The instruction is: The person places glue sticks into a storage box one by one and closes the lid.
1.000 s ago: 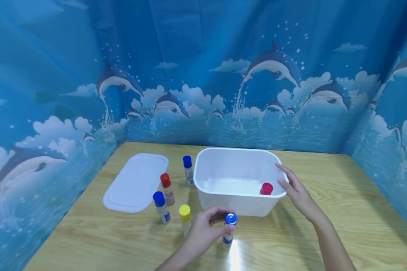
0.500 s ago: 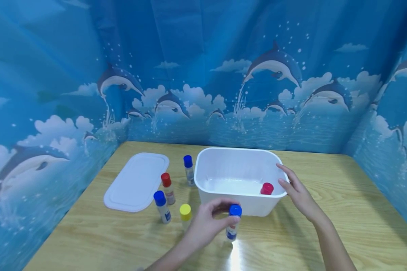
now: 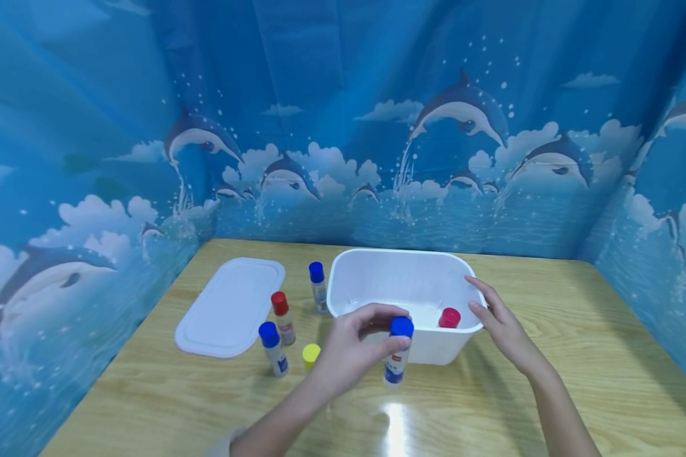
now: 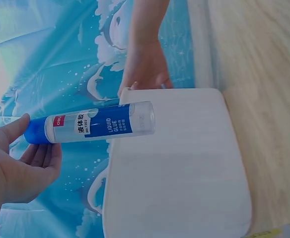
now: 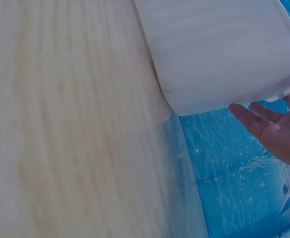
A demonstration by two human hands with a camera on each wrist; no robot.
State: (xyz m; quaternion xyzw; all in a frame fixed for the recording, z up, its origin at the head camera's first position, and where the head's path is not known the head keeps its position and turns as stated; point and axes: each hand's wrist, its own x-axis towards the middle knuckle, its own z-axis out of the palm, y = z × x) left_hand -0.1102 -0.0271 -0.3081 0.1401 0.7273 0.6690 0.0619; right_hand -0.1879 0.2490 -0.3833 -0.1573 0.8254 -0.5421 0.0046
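Note:
My left hand (image 3: pixel 345 349) pinches a liquid glue bottle (image 4: pixel 103 122) by its blue cap (image 3: pixel 401 327), thumb on one side and fingers on the other. The bottle hangs upright above the table, before the front wall of a white plastic box (image 3: pixel 434 346). At the box's right end, my right hand (image 3: pixel 505 327) holds the rim; thumb and forefinger reach over it, and other fingers (image 5: pixel 249 119) touch the outside wall. Inside the box, at the right, a red cap (image 3: pixel 449 318) shows; what lies below it is hidden.
Left of the box stand a blue-capped bottle (image 3: pixel 318 289), a red-capped bottle (image 3: pixel 282 319) and another blue-capped bottle (image 3: pixel 274 350). A yellow cap (image 3: pixel 310 355) shows partly behind my left hand. A white lid (image 3: pixel 231 308) lies farther left. Dolphin-printed curtains (image 3: pixel 343 158) surround the wooden table.
My left hand has lifted the blue-capped glue bottle off the table, raising it and carrying it slightly right towards the box. The right hand has stayed at the rim.

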